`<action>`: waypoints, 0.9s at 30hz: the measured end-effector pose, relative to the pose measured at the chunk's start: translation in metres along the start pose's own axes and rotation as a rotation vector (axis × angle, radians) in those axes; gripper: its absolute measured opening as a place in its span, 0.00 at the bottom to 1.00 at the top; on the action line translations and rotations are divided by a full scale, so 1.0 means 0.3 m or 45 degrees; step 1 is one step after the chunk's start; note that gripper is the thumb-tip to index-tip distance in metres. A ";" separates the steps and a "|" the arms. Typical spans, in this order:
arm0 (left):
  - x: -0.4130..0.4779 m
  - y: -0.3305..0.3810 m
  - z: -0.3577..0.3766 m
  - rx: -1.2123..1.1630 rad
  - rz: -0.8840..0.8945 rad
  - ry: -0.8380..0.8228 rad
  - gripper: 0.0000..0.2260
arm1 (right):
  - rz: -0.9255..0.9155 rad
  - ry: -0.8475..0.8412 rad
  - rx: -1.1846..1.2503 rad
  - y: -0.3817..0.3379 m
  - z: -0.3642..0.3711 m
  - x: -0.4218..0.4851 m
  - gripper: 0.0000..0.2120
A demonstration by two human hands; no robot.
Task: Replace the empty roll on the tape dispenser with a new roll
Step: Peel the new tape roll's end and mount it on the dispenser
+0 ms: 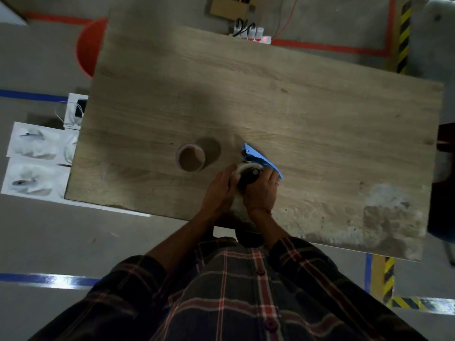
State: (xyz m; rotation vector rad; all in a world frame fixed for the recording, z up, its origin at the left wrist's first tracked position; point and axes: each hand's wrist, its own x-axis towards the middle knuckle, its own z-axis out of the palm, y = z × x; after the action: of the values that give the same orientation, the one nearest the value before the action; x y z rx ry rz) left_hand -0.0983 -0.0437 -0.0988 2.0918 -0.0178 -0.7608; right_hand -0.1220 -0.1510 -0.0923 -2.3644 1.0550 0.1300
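A blue hand-held tape dispenser (257, 156) lies near the front middle of the wooden table (270, 94). A whitish roll (245, 167) sits on its black hub (251, 177). My left hand (219, 190) holds the roll's left side, fingers curled against it. My right hand (262, 191) grips the dispenser from the right, fingers over the blue frame. To the left, apart from both hands, a second roll of clear tape (190, 157) lies flat on the table. The dispenser's handle is hidden under my hands.
A red round stool (88, 45) stands by the table's far left corner. White boxes (37, 158) lie on the floor to the left. A power strip with plugs (250, 33) sits beyond the far edge. A worn pale patch (384, 212) marks the front right.
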 end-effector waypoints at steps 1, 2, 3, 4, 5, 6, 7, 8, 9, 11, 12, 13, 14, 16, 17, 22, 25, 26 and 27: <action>0.000 0.000 0.004 0.003 0.000 0.002 0.20 | 0.001 -0.005 -0.006 -0.003 -0.005 -0.001 0.16; 0.003 -0.003 0.008 -0.001 -0.008 0.005 0.20 | 0.007 -0.026 -0.012 -0.008 -0.006 -0.001 0.16; 0.004 -0.003 0.010 -0.017 -0.021 0.008 0.20 | 0.012 -0.063 -0.028 -0.011 -0.008 0.000 0.17; 0.006 -0.006 0.013 -0.050 -0.030 0.006 0.19 | -0.004 -0.105 -0.054 -0.010 -0.012 0.004 0.18; 0.003 0.003 0.011 -0.085 -0.026 0.003 0.19 | -0.042 -0.142 -0.099 -0.007 -0.023 0.011 0.18; 0.004 0.005 0.009 -0.127 -0.011 0.004 0.18 | -0.105 -0.172 -0.190 0.004 -0.040 0.020 0.17; 0.002 0.013 0.001 -0.160 0.010 0.002 0.16 | -0.210 -0.161 -0.319 0.016 -0.065 0.031 0.16; -0.001 0.027 -0.013 -0.191 0.044 0.000 0.15 | -0.332 -0.101 -0.443 0.031 -0.096 0.045 0.15; 0.000 0.040 -0.030 -0.201 0.071 -0.008 0.14 | -0.434 0.003 -0.503 0.050 -0.133 0.061 0.14; 0.008 0.050 -0.058 -0.152 0.098 0.009 0.12 | -0.516 0.093 -0.478 0.080 -0.197 0.101 0.15; 0.021 0.046 -0.069 -0.098 0.078 0.058 0.12 | -0.496 0.013 -0.448 0.084 -0.218 0.129 0.17; 0.034 0.045 -0.082 -0.062 0.042 0.102 0.13 | -0.447 -0.136 -0.412 0.087 -0.226 0.159 0.19; 0.046 0.044 -0.093 -0.068 0.000 0.111 0.14 | -0.413 -0.295 -0.364 0.092 -0.220 0.189 0.20; 0.058 0.063 -0.115 -0.139 -0.037 0.037 0.16 | -0.407 -0.463 -0.297 0.091 -0.211 0.245 0.19; 0.057 0.081 -0.124 -0.185 -0.018 -0.034 0.18 | -0.412 -0.492 -0.275 0.086 -0.212 0.267 0.19; 0.044 0.082 -0.120 -0.331 0.078 -0.210 0.36 | -0.363 -0.373 -0.017 0.057 -0.191 0.262 0.18; 0.057 0.053 -0.092 -0.164 0.110 -0.152 0.44 | -0.289 -0.224 -0.058 0.068 -0.145 0.166 0.26; 0.065 0.047 -0.085 -0.113 0.116 -0.124 0.45 | -0.304 -0.199 -0.088 0.073 -0.128 0.133 0.28; 0.074 0.041 -0.078 -0.090 0.118 -0.097 0.45 | -0.342 -0.199 -0.124 0.081 -0.110 0.105 0.30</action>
State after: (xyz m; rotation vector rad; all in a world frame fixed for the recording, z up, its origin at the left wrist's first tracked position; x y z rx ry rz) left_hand -0.0648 -0.0402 -0.0910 1.9798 -0.1268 -0.7737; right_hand -0.1218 -0.2020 -0.0844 -2.5114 0.6654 0.2667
